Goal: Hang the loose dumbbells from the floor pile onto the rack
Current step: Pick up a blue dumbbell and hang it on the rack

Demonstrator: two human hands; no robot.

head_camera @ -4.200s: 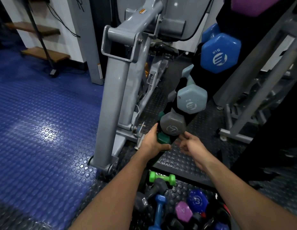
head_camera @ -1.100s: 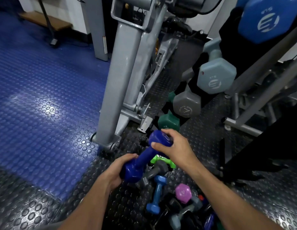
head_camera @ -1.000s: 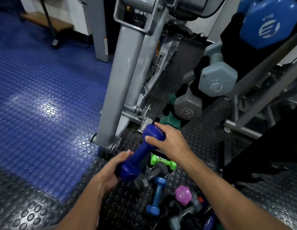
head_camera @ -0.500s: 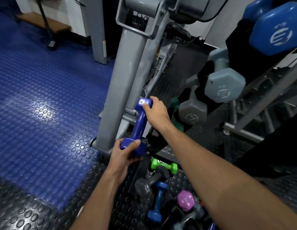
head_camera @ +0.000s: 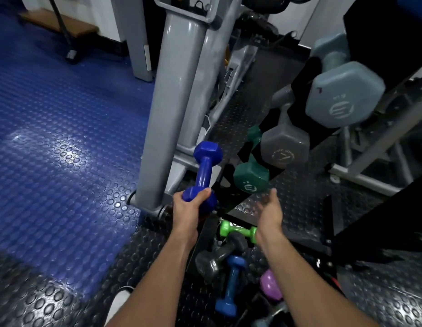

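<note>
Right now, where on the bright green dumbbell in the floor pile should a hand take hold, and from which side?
Judging by its pose, grip the bright green dumbbell by its thin middle handle, coming from above. It lies flat across the top of the pile, handle exposed between its two heads. The open right hand is nearest.

Blue studded floor (head_camera: pixel 59 138) – glare patch (left); black mat (head_camera: pixel 382 291); grey machine post (head_camera: pixel 172 97).

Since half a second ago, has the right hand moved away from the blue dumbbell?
Yes. The right hand has let go of the dark blue dumbbell and moved right, away from the grey machine post, now open below the green dumbbell.
</note>
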